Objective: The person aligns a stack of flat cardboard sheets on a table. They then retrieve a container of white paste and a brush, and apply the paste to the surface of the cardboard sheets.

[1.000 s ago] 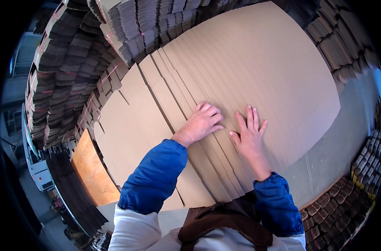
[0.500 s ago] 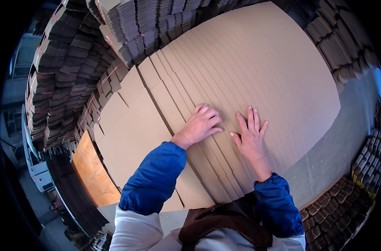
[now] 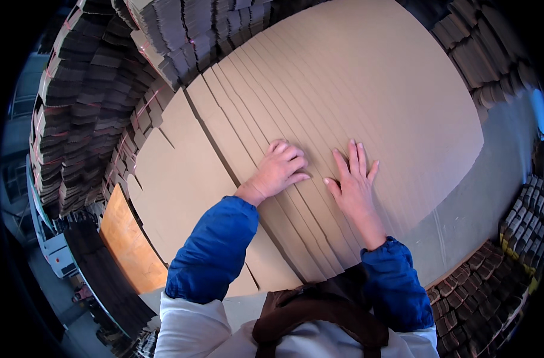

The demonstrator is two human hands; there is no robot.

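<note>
Many large flat brown cardboard sheets [image 3: 403, 77] lie overlapped before me, their long edges stepped like shingles. My left hand [image 3: 279, 166] rests on the stepped edges left of the middle. Its fingers are bent with their tips on the cardboard, and the thumb is stretched apart from them toward the right. Nothing shows between thumb and fingers. To its right, my right hand [image 3: 355, 179] lies flat on the sheets with the fingers spread. Left of a long dark gap is a slotted cardboard panel [image 3: 182, 185]. Blue sleeve covers end at both wrists.
Tall tied stacks of cardboard [image 3: 93, 107] rise at the left, with another bundled stack [image 3: 182, 36] at the far side. More bundles [image 3: 487, 48] stand far right and others [image 3: 475, 298] near right. An orange-brown board [image 3: 131, 238] lies at the left; grey floor [image 3: 445, 227] shows at the right.
The whole view has shifted slightly, so sheets and surroundings sit a little further up and left. Both hands keep nearly the same places and shapes on the cardboard.
</note>
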